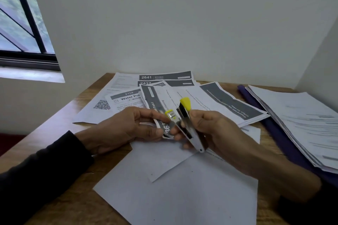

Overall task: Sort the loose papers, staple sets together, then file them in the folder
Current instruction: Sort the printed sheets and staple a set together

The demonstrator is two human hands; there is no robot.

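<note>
Two hands meet above my worktop [60,120]: left hand [126,128] pinching a paper set [155,97], right hand [206,128] gripping the yellow-tipped stapler [182,124], beside a purple folder [278,133].

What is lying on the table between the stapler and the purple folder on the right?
In the head view, a face-up stack of printed sheets lies between the stapler and the purple folder.

Paper set [157,100]: near corner hidden under left hand [128,126]. Folder [285,140], right of right hand [210,128]: cut by frame edge, sheets blurred.
</note>
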